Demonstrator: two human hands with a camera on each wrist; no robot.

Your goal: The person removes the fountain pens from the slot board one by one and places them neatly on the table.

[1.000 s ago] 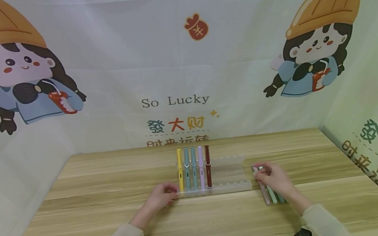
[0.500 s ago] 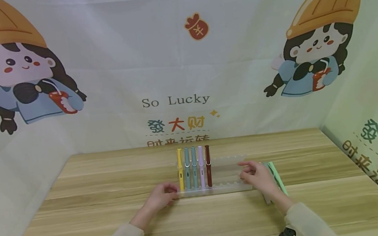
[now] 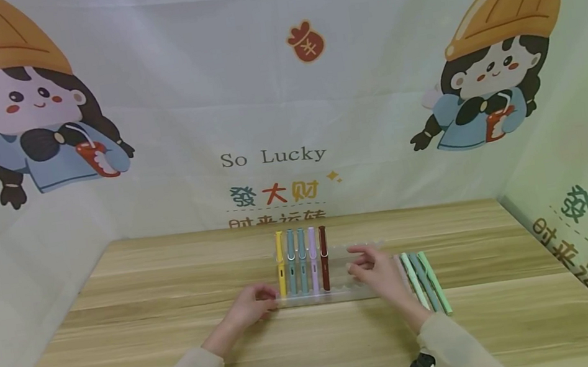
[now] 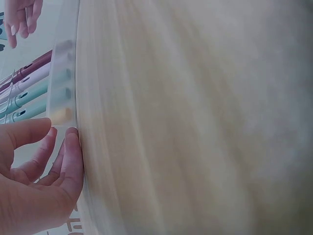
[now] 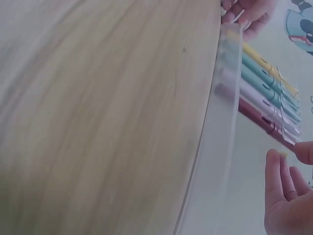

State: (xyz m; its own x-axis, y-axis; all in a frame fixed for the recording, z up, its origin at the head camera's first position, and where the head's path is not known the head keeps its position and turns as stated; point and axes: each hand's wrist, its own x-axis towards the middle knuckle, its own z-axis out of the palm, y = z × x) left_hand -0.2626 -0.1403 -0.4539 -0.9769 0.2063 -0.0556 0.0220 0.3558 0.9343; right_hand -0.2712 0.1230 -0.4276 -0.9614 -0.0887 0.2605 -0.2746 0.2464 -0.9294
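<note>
Rack, clear, notched: left end against the fingertips of the left hand, pinch or mere touch cannot be told; right part beneath the right hand, its thumb and fingers spread apart around nothing. Contents, left to right: yellow pen, two teal pens, lilac pen, dark red pen, all clipped; four loose pens, mauve through bright green, beside the right end. Bare notches right of the dark red pen; wooden tabletop extending nearward, its rear edge well beyond the rack.
</note>
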